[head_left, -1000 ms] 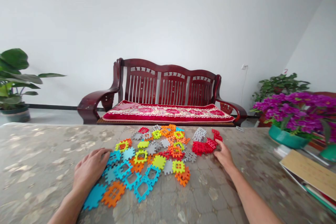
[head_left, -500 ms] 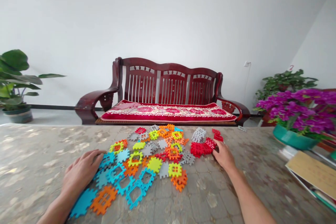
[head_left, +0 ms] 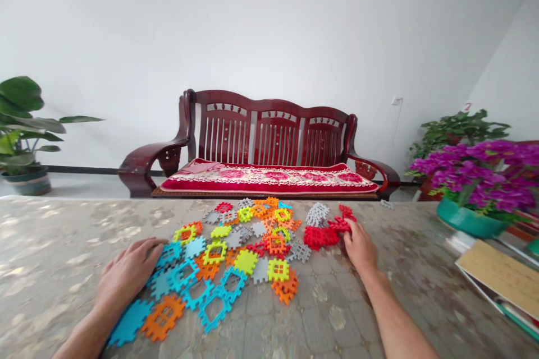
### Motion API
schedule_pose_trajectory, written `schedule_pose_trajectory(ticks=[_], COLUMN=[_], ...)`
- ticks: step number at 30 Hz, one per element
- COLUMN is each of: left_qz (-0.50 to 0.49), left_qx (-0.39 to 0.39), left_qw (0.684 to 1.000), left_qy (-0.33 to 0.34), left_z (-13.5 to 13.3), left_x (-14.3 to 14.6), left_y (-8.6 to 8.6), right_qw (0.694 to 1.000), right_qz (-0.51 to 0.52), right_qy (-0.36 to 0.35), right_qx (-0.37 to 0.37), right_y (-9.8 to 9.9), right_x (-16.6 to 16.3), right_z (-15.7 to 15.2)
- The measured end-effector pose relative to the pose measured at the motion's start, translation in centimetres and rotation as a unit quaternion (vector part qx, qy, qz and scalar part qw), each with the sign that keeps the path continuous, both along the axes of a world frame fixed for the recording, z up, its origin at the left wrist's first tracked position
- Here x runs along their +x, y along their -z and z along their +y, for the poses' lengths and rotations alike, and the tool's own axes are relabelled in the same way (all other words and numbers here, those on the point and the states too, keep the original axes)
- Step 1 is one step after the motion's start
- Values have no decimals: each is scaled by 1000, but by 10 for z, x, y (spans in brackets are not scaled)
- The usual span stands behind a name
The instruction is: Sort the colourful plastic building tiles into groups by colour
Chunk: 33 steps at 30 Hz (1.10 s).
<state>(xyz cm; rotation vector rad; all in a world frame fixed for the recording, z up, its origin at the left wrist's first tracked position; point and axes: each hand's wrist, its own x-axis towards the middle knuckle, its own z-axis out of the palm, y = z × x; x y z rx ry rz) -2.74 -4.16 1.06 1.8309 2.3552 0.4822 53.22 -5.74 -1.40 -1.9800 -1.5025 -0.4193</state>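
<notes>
Several flat plastic interlocking tiles in blue, orange, green, grey and red lie spread on a mottled grey table (head_left: 63, 247). My left hand (head_left: 126, 272) rests flat, fingers together, on the left edge of a cluster of blue tiles (head_left: 185, 280). My right hand (head_left: 360, 247) reaches to a group of red tiles (head_left: 322, 234), its fingertips touching a red piece; the fingers are curled and partly hidden. A stack of grey tiles (head_left: 317, 214) lies just behind the red ones. An orange tile (head_left: 162, 317) sits near my left wrist.
A teal pot of purple flowers (head_left: 484, 190) and a brown book or folder (head_left: 501, 277) stand on the table's right side. Behind the table is a dark red wooden bench (head_left: 269, 146) with a red cushion. Potted plants stand at far left (head_left: 21, 134) and far right.
The view has drifted slightly. My right hand has moved a little toward the far red tiles. My left hand stays on the blue tiles.
</notes>
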Motion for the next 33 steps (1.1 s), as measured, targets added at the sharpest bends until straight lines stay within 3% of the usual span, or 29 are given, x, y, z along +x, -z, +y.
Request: schedule_pose_trajectory(ticks=[4, 16, 21, 28, 33], left_qz=[-9, 2, 3, -2, -8], left_qx=[6, 1, -2, 0, 9], left_qw=[1000, 1000, 1000, 1000, 1000], left_qy=[4, 11, 12, 14, 16], left_z=[-1, 0, 0, 0, 0], left_x=[0, -1, 0, -1, -2], left_y=[-1, 2, 0, 0, 1], right_qw=[1000, 995, 995, 992, 978], right_qz=[-12, 12, 8, 59, 153], right_qy=[-17, 13, 12, 69, 123], right_qx=[5, -99, -100, -86, -73], right_y=[-5, -10, -10, -13, -16], right_x=[-7, -12, -10, 1, 14], right_z=[-9, -17, -17, -22, -22])
